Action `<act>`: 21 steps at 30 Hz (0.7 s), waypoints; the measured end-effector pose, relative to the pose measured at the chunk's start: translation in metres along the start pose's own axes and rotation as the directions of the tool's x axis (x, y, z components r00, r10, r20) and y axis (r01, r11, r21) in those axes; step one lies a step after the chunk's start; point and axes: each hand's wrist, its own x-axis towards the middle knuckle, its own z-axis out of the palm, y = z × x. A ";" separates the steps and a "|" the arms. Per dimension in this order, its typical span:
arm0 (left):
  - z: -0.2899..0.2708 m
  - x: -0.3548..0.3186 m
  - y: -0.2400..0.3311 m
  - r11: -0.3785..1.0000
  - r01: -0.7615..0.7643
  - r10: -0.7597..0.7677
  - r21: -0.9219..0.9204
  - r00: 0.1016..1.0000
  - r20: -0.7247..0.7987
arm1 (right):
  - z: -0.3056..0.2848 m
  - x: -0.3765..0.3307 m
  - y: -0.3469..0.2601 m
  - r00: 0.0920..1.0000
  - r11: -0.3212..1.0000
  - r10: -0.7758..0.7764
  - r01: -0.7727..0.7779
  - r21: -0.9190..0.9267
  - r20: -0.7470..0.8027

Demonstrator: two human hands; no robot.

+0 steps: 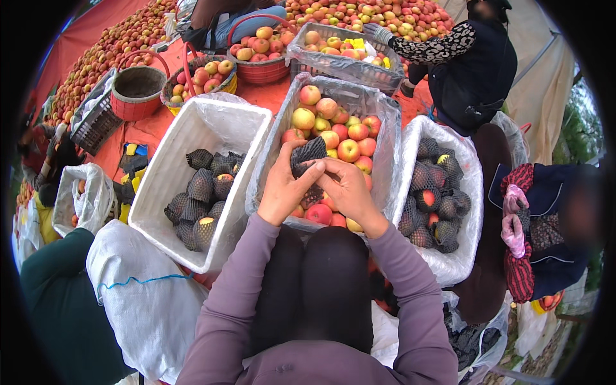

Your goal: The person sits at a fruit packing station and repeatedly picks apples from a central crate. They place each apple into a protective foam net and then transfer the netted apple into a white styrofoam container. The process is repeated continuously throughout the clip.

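In front of me, over a grey plastic-lined crate (260, 151) of loose apples (348, 151), both hands are closed on a black foam net sleeve (309, 152). My left hand (287, 184) wraps its side, thumb pointing right. The fingers of my right hand (350, 189) pinch at its lower edge, touching the left thumb. Whether an apple sits inside the sleeve, I cannot tell. More dark netting (312, 196) shows just under my hands. Netted apples (204, 192) lie in a white crate (154, 186) on the left, and others (428, 199) fill a white lined crate (471, 199) on the right.
Beyond the crates, red baskets (260, 69), a grey crate (346, 74) and large apple heaps (385, 19) cover an orange sheet. A person in a dark vest (481, 70) works at the far right; another person (545, 218) sits nearby. A white sack (144, 289) stands at my left.
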 end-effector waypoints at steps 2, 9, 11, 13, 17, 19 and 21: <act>0.002 -0.003 0.012 0.990 0.026 -0.022 -0.141 0.999 0.030 | -0.006 0.004 -0.009 1.000 0.999 0.017 -0.018 0.039 0.024; -0.004 -0.018 0.015 0.964 -0.173 0.224 0.204 0.938 -0.263 | -0.016 -0.008 -0.027 0.781 0.415 -0.614 0.445 -0.794 0.117; 0.007 -0.022 0.027 0.842 -0.314 0.410 0.438 0.901 -0.142 | -0.017 -0.020 -0.023 0.921 0.214 -0.329 0.289 -0.933 0.209; 0.019 -0.025 0.030 0.635 -0.500 0.579 0.589 0.813 0.067 | -0.028 -0.019 -0.027 0.933 0.859 0.295 -0.164 -0.486 0.207; 0.032 -0.032 0.022 0.694 -0.450 0.454 0.562 0.879 0.142 | -0.055 -0.013 -0.015 0.865 0.667 0.276 -0.487 0.564 0.420; 0.034 -0.034 0.021 0.651 -0.496 0.511 0.575 0.846 0.151 | -0.048 -0.009 -0.016 0.962 0.620 0.145 -0.270 0.737 0.230; 0.039 -0.037 0.025 0.682 -0.471 0.446 0.560 0.874 0.193 | -0.049 -0.003 0.001 0.984 0.522 0.118 -0.178 0.834 0.136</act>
